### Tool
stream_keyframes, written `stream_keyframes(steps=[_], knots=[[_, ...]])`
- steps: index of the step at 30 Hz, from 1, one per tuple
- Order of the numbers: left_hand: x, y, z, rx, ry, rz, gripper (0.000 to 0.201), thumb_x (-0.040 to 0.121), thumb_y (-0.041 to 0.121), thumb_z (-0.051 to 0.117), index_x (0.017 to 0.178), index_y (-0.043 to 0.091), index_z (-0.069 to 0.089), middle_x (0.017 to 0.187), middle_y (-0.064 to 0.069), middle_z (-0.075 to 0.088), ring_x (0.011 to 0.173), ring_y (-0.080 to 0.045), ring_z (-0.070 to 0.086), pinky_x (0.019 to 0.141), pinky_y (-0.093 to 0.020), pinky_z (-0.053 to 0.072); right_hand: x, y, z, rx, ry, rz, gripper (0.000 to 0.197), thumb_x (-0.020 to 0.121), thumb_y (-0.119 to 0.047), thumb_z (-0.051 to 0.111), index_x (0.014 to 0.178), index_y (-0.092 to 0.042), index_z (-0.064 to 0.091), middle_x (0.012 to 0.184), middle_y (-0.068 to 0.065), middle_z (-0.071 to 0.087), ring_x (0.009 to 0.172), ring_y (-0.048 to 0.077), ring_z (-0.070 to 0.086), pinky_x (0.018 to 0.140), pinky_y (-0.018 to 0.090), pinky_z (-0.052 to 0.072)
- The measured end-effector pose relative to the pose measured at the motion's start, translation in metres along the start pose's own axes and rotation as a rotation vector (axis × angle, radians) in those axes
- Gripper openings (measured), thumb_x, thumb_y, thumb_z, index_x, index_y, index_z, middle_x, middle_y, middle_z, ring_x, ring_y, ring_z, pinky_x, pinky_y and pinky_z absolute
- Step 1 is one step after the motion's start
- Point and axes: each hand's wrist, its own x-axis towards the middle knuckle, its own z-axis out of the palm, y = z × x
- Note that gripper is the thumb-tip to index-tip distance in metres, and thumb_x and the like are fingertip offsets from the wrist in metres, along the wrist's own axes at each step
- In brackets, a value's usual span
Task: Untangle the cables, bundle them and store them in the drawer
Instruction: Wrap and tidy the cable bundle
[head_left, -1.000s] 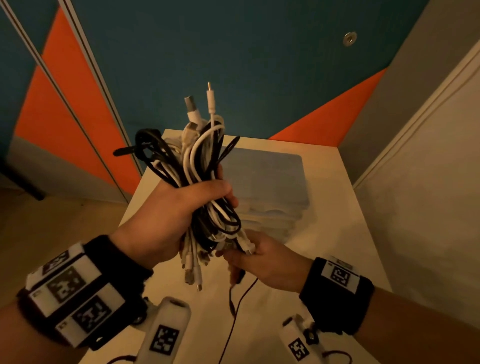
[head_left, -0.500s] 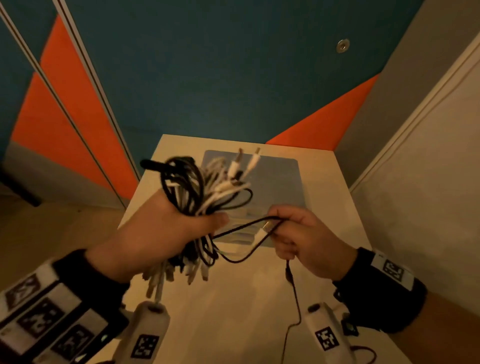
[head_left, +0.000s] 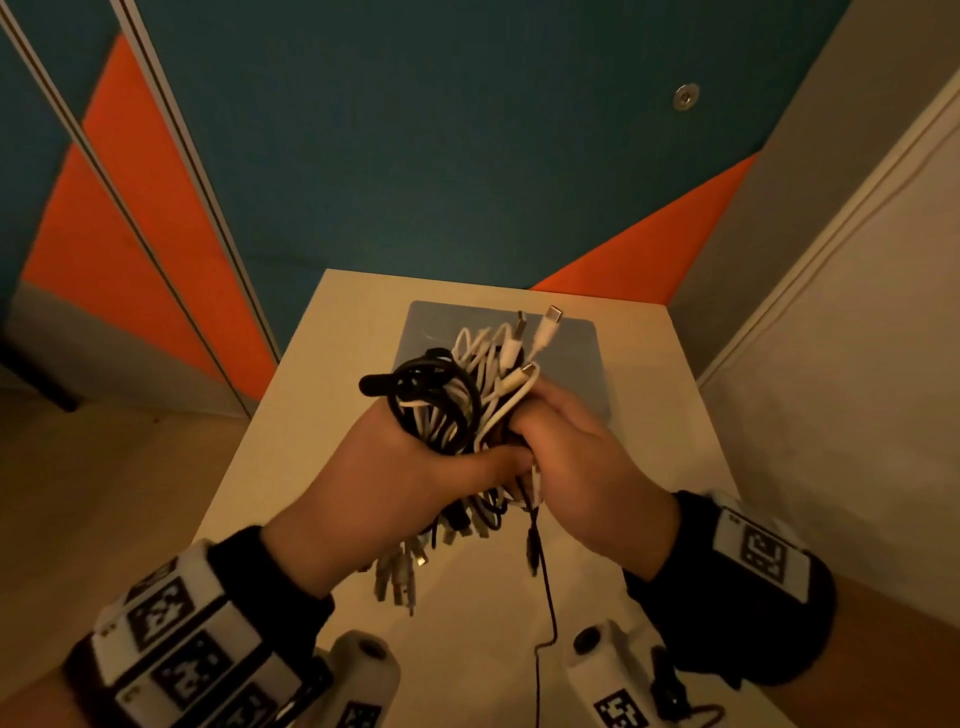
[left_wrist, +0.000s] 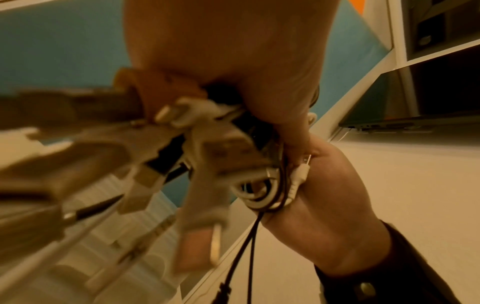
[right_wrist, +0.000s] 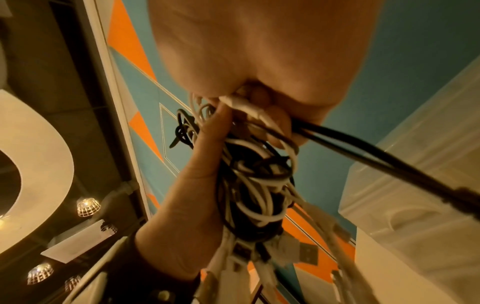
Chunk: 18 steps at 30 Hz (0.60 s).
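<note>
**Both hands on the cable bunch, thin black lead being worked round it**

My left hand (head_left: 395, 467) has the cable bunch (head_left: 457, 395) in a full fist, fingers and thumb wrapped round its middle, held in the air above the white table (head_left: 270, 457). Loops and white plugs fan out at 12 to 1 o'clock of the fist, a cluster of USB ends hangs at 6 o'clock. My right hand (head_left: 582, 457) is pressed against the bunch at 3 o'clock, fingers curled in; right wrist view shows it pinching a thin black cable (right_wrist: 363, 152) doubled between thumb and fingers, right against the bunch. That lead's loose tail (head_left: 545, 613) drops at 6 o'clock toward the table.

A grey flat pad (head_left: 587, 358) lies on the table behind the bunch at 12 o'clock. No drawer in sight in any view.

Handling, my guess: the bunch is light, soft and springy, so loops will want to pop out if the fist slackens. Smooth jackets, likely slippery against each other. Best hold is round the waist where the left hand has it, never by plugs. The thin black lead is limp; I'd keep it pinched close to the bunch, under light tension, else any wrap goes slack
</note>
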Motion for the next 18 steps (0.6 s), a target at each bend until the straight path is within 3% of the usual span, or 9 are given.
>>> stream_keyframes(steps=[2, 4, 5, 6, 8, 11, 13, 15, 18], knots=[[0.000, -0.001, -0.001, -0.022, -0.013, -0.023, 0.040, 0.076, 0.004, 0.077, 0.081, 0.042, 0.068, 0.078, 0.020, 0.071, 0.076, 0.004, 0.067, 0.067, -0.009, 0.048, -0.001, 0.003, 0.000, -0.082, -0.029, -0.045, 0.026, 0.096, 0.001, 0.036, 0.104, -0.005, 0.061, 0.094, 0.004, 0.065, 0.084, 0.006, 0.060, 0.075, 0.013, 0.050], [-0.001, -0.004, -0.002, -0.084, 0.007, -0.069, 0.036, 0.079, -0.003, 0.070, 0.084, 0.032, 0.072, 0.078, 0.007, 0.073, 0.075, -0.007, 0.069, 0.066, -0.021, 0.054, -0.004, 0.001, -0.001, -0.209, -0.095, -0.085, 0.030, 0.092, 0.002, 0.037, 0.107, -0.013, 0.058, 0.079, -0.018, 0.065, 0.072, -0.006, 0.058, 0.066, 0.008, 0.045], [-0.001, -0.006, -0.002, -0.117, 0.025, -0.092, 0.033, 0.080, -0.005, 0.067, 0.089, 0.026, 0.073, 0.081, 0.000, 0.073, 0.079, -0.015, 0.070, 0.070, -0.028, 0.057, -0.005, -0.001, -0.001, -0.282, -0.107, -0.109, 0.034, 0.091, 0.005, 0.036, 0.108, -0.018, 0.056, 0.075, -0.022, 0.064, 0.070, -0.006, 0.058, 0.063, 0.009, 0.044], [0.000, -0.007, -0.002, -0.141, 0.046, -0.110, 0.031, 0.081, -0.005, 0.066, 0.092, 0.023, 0.073, 0.085, -0.005, 0.073, 0.083, -0.021, 0.070, 0.073, -0.034, 0.058, -0.005, -0.002, -0.001, -0.347, -0.096, -0.138, 0.037, 0.091, 0.005, 0.037, 0.112, -0.019, 0.055, 0.080, -0.020, 0.065, 0.074, -0.003, 0.059, 0.065, 0.013, 0.046], [0.001, -0.011, -0.005, -0.141, 0.098, -0.132, 0.036, 0.083, -0.002, 0.066, 0.095, 0.031, 0.073, 0.089, -0.004, 0.073, 0.086, -0.023, 0.070, 0.075, -0.039, 0.058, -0.003, 0.002, -0.006, -0.413, -0.043, -0.178, 0.036, 0.091, -0.002, 0.041, 0.118, -0.021, 0.054, 0.093, -0.006, 0.066, 0.084, 0.011, 0.061, 0.075, 0.028, 0.050], [0.001, -0.016, -0.013, -0.131, 0.141, -0.161, 0.042, 0.083, 0.003, 0.070, 0.096, 0.043, 0.070, 0.087, 0.004, 0.073, 0.080, -0.018, 0.070, 0.071, -0.041, 0.060, -0.003, 0.011, -0.016, -0.388, 0.027, -0.096, 0.025, 0.090, -0.011, 0.045, 0.110, -0.025, 0.050, 0.082, 0.018, 0.059, 0.066, 0.030, 0.048, 0.062, 0.046, 0.039], [0.002, -0.021, -0.019, -0.197, 0.158, -0.182, 0.037, 0.083, 0.003, 0.071, 0.100, 0.035, 0.072, 0.088, 0.004, 0.074, 0.082, -0.018, 0.072, 0.070, -0.041, 0.060, -0.006, 0.019, -0.023, -0.431, -0.025, -0.065, 0.019, 0.090, -0.017, 0.046, 0.105, -0.023, 0.055, 0.077, 0.021, 0.055, 0.064, 0.035, 0.044, 0.059, 0.045, 0.037], [0.003, -0.022, -0.024, -0.266, 0.175, -0.181, 0.032, 0.078, 0.005, 0.077, 0.100, 0.027, 0.072, 0.092, -0.002, 0.075, 0.088, -0.022, 0.072, 0.071, -0.037, 0.060, -0.011, 0.027, -0.028, -0.457, -0.092, -0.024, 0.016, 0.094, -0.019, 0.045, 0.102, -0.020, 0.059, 0.067, 0.010, 0.046, 0.057, 0.024, 0.039, 0.054, 0.037, 0.034], [0.006, -0.018, -0.028, -0.408, 0.208, -0.202, 0.022, 0.074, 0.003, 0.076, 0.076, 0.024, 0.072, 0.081, -0.009, 0.073, 0.083, -0.026, 0.072, 0.069, -0.037, 0.059, -0.015, 0.040, -0.033, -0.435, -0.082, 0.035, 0.019, 0.101, -0.019, 0.041, 0.102, -0.020, 0.060, 0.072, 0.012, 0.044, 0.061, 0.018, 0.047, 0.058, 0.034, 0.044]])
